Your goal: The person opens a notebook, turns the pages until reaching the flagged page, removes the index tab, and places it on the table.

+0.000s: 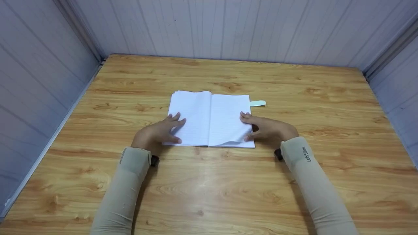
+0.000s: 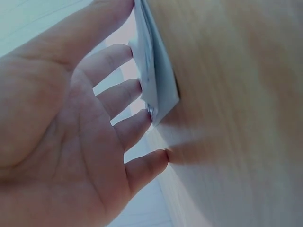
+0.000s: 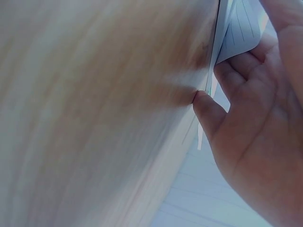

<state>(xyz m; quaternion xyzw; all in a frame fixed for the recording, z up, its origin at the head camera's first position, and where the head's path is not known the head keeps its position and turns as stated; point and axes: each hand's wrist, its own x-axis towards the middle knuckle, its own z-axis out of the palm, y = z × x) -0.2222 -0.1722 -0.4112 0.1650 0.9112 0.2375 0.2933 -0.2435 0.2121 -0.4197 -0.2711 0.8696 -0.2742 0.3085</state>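
Note:
A notebook with white lined pages [image 1: 223, 111] lies spread open on the wooden table. Its left-hand leaves [image 1: 192, 104] bulge a little near the spine. My left hand [image 1: 160, 130] rests on the outer left edge, fingers apart and thumb towards the lower corner. In the left wrist view its fingertips are along the stacked page edges [image 2: 149, 61]. At the opposite side my right hand [image 1: 269, 127] holds the lower outer corner of a right-hand page between thumb and fingers. That page corner [image 3: 241, 35] curls up off the leaves beneath.
A pale green strip [image 1: 258, 103] sticks out past the notebook's upper right edge. Light panelled walls [image 1: 209, 29] stand behind the wooden table [image 1: 202, 189] and on both sides. Dark bands [image 1: 154, 160] show at the sleeve cuffs.

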